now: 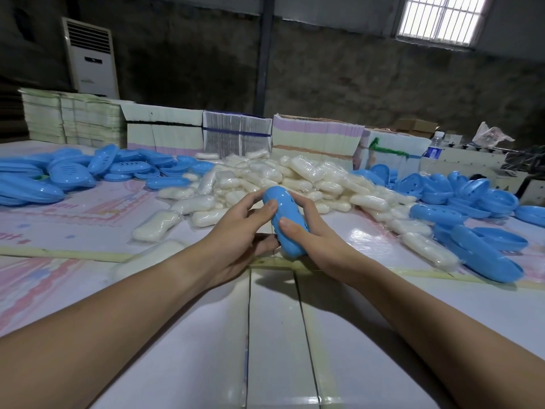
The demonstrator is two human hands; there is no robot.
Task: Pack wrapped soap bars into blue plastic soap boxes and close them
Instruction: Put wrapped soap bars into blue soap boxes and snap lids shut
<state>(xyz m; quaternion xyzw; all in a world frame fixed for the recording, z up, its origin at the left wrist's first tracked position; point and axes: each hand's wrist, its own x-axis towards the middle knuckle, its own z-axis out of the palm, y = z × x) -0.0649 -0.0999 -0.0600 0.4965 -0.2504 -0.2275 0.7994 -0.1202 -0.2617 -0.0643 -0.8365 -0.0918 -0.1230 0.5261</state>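
A closed blue soap box (283,214) is held above the table's middle between both hands. My left hand (239,231) grips its left side, thumb on top and fingers curled beneath. My right hand (312,228) grips its right side, thumb pressing on the top shell. What lies inside the box is hidden. Behind it spreads a heap of wrapped white soap bars (283,178). Loose blue box halves lie in a pile at the left (67,172) and another at the right (472,202).
The white and pink table surface (277,335) runs toward me between my forearms. Stacks of flat printed cartons (236,134) line the back edge. A water bottle (435,146) and clutter stand at the back right. A standing air conditioner (91,57) is behind.
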